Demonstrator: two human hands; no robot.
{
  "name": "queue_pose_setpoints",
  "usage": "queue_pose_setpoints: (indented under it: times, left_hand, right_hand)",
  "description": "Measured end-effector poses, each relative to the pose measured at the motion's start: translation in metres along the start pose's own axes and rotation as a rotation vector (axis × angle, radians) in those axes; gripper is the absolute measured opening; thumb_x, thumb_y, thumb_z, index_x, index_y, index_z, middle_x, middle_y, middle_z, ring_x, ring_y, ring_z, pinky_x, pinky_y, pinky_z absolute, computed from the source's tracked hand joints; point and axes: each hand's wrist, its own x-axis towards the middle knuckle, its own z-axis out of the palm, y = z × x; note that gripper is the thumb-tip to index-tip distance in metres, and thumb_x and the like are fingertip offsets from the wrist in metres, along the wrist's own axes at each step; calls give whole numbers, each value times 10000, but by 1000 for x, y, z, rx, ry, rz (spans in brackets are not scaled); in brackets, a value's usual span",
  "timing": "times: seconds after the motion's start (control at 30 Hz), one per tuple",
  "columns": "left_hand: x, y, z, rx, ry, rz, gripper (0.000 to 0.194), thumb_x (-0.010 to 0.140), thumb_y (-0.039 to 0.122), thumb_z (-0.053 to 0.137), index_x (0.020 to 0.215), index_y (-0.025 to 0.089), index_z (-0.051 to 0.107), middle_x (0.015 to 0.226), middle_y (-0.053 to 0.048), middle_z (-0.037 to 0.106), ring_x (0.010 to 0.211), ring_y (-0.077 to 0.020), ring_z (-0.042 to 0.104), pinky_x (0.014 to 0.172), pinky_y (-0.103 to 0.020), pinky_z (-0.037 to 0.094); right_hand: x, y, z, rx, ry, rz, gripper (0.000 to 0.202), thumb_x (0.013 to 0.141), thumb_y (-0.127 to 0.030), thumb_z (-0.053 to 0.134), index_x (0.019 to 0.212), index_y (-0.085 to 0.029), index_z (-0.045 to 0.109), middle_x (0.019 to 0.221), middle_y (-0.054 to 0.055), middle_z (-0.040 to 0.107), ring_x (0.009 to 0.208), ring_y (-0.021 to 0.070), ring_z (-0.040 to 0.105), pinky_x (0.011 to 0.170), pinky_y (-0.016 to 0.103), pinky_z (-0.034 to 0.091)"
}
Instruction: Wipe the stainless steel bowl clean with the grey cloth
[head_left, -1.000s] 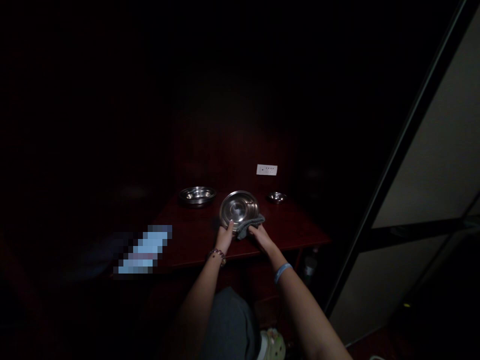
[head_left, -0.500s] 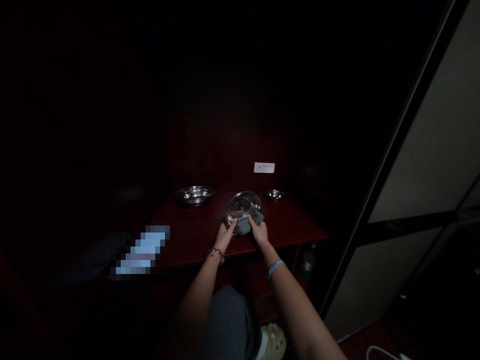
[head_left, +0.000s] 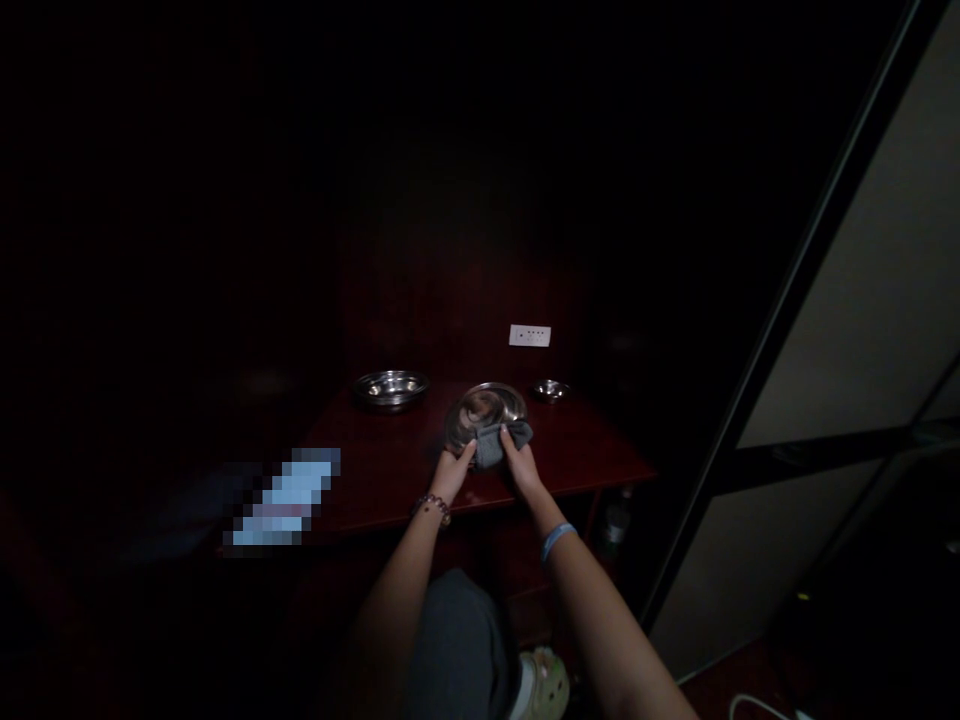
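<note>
In the dim light I hold a round steel dish [head_left: 486,408] just above a dark red table [head_left: 390,470]. My left hand [head_left: 451,472] grips the dish's near left rim. My right hand [head_left: 520,464] presses a grey cloth [head_left: 496,442] against the near rim of the same dish. The dish is tilted slightly toward me.
A larger steel bowl [head_left: 390,388] sits at the table's back left and a small steel bowl [head_left: 550,390] at the back right. A white wall socket [head_left: 529,336] is on the dark panel behind. A sliding door frame [head_left: 787,300] stands to the right.
The dish has tipped flatter and shifted slightly right. My right hand with the cloth has moved along the near rim; the left hand keeps its hold.
</note>
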Motion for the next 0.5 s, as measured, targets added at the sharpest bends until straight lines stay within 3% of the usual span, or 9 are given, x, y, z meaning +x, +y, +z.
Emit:
queue_pose_setpoints:
  times: [0.13, 0.23, 0.33, 0.5]
  left_hand:
    - [0, 0, -1, -8, 18, 90, 311, 782, 223, 675, 1081, 139, 658, 1186, -106, 687, 1124, -196, 629, 1022, -348, 459]
    - [3, -2, -2, -1, 19, 121, 305, 779, 211, 677, 1077, 144, 664, 1198, -97, 684, 1150, -182, 614, 1045, -322, 433]
    - [7, -6, -3, -17, 16, 106, 298, 813, 255, 652, 1092, 150, 658, 1171, -91, 695, 1105, -189, 641, 979, -318, 489]
    - [10, -13, -3, -9, -33, 26, 283, 870, 284, 589, 1110, 142, 636, 1062, -95, 723, 870, -181, 711, 742, -286, 579]
  right_hand:
    - [-4, -5, 3, 65, -153, 4, 528, 608, -390, 804, 1065, -174, 650, 1071, 72, 717, 995, 224, 673, 957, 357, 491]
    - [-4, -3, 3, 47, -155, 6, 505, 591, -352, 807, 1044, -188, 654, 1076, 65, 715, 988, 227, 671, 956, 371, 492]
    - [-1, 1, 1, -15, -77, -39, 471, 614, -368, 783, 1030, -191, 652, 1096, 62, 708, 1019, 217, 656, 978, 370, 474]
    - [3, 6, -1, -15, 17, -85, 422, 640, -399, 756, 982, -174, 651, 1094, 80, 705, 1024, 218, 650, 981, 378, 467]
